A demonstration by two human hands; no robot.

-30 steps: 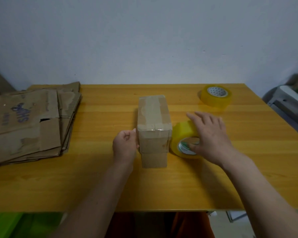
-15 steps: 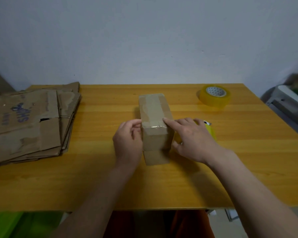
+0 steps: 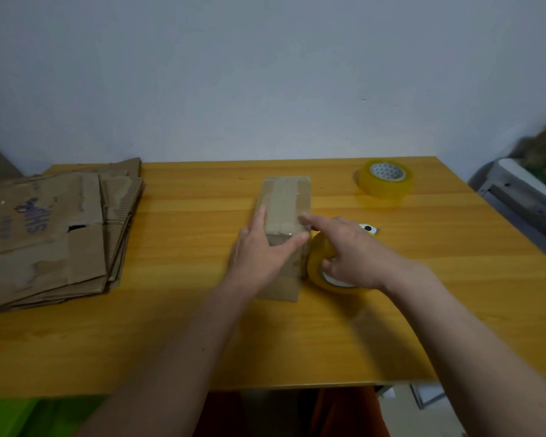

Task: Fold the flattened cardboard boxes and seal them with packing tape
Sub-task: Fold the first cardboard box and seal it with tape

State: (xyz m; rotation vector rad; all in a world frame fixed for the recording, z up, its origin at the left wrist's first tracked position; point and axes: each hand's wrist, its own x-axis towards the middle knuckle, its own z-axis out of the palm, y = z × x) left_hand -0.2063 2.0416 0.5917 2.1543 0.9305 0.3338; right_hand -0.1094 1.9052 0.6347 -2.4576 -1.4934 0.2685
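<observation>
A small folded cardboard box (image 3: 286, 200) stands in the middle of the wooden table (image 3: 328, 326), with tape running along its top. My left hand (image 3: 262, 253) lies flat against the box's near end, fingers spread over the taped edge. My right hand (image 3: 350, 253) grips a yellow tape roll (image 3: 317, 266) held against the box's right side, its forefinger stretched onto the box's top edge. The hand hides most of that roll. A second yellow tape roll (image 3: 386, 179) lies flat at the back right.
A pile of flattened cardboard boxes (image 3: 44, 234) covers the table's left end. A small yellow and white object (image 3: 371, 229) peeks out behind my right hand. A grey appliance (image 3: 524, 197) stands beyond the table's right edge.
My left hand slid from the box's left side across its near end. My right hand went from the box's top corner back down onto the tape roll.
</observation>
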